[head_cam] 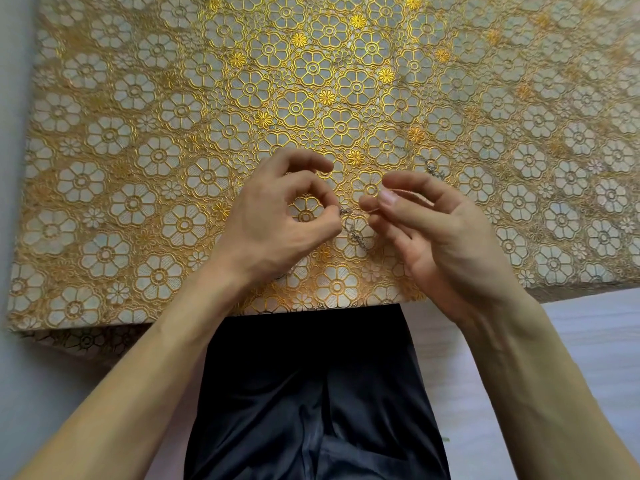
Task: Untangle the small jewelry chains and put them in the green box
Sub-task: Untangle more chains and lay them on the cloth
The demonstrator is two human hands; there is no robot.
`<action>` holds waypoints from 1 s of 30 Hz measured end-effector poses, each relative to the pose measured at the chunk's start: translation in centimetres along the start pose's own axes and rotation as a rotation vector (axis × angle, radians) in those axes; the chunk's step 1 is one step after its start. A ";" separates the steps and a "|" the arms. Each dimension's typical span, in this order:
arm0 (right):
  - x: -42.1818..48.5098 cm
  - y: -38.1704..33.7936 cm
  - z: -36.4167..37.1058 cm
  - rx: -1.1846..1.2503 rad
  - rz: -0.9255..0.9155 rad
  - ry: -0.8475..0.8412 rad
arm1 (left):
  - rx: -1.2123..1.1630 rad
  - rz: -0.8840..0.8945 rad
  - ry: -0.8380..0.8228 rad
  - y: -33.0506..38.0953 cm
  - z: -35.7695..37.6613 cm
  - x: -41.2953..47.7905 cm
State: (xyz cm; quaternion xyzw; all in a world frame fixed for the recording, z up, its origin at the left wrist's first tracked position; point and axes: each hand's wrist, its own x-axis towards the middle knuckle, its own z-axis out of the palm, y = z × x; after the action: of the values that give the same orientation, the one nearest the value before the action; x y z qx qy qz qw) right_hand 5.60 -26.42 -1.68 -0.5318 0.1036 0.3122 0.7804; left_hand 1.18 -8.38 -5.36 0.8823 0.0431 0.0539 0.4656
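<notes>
A thin silver chain (353,233) stretches between my two hands just above the table, with a tangled part hanging down onto the cloth. My left hand (287,216) pinches one end of it between thumb and forefinger. My right hand (426,230) pinches the other end, its other fingers loosely curled. A second small silver chain (434,171) lies on the cloth just beyond my right fingertips. The green box is not in view.
The table wears a gold and white flower-patterned cloth (173,133); its near edge runs just under my wrists. My lap in dark trousers (311,393) is below it. A pale floor shows to the left and right.
</notes>
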 end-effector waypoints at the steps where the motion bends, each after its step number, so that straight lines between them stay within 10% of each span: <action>1: 0.0 0.0 0.1 0.016 0.002 0.010 | -0.007 -0.004 0.003 0.0 0.0 0.0; 14: -0.5 -1.1 -0.6 -0.272 0.075 0.086 | 0.052 0.014 -0.003 0.0 0.0 -0.2; 30: -0.8 -2.9 -2.2 0.299 0.077 -0.011 | 0.062 0.031 -0.009 0.1 0.1 -0.3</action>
State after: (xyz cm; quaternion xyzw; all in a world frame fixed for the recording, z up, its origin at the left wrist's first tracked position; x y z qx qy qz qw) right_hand 7.10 -29.34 0.01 -0.4037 0.1652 0.3259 0.8388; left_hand 0.90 -8.51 -5.38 0.8971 0.0289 0.0561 0.4373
